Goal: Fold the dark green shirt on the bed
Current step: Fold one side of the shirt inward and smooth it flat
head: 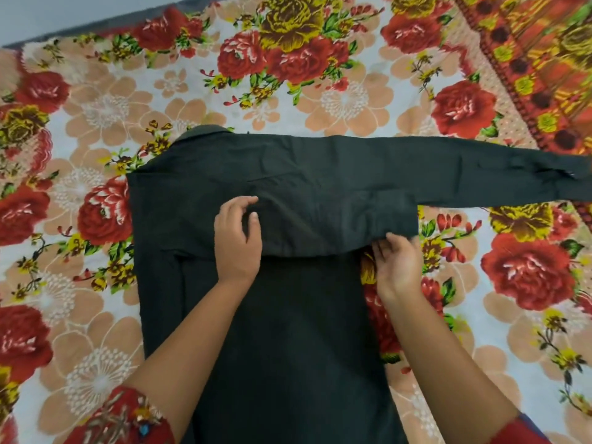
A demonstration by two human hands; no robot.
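The dark green shirt point(198, 203) lies flat on the bed, collar at the far side, its body running toward me. One sleeve is folded across the chest, its cuff end at the shirt's right edge. The other sleeve point(480, 174) stretches straight out to the right, past the frame edge. My left hand point(238, 238) rests on the folded sleeve near the middle, fingers loosely curled and apart. My right hand point(397, 264) sits at the shirt's right edge, its fingertips tucked under the folded sleeve's cuff, gripping it.
The bed is covered by a floral sheet point(96, 100) with red roses and peach flowers. A second cloth point(544, 59) with an orange and red pattern lies at the far right. The bed's far edge point(80, 27) shows at the top left.
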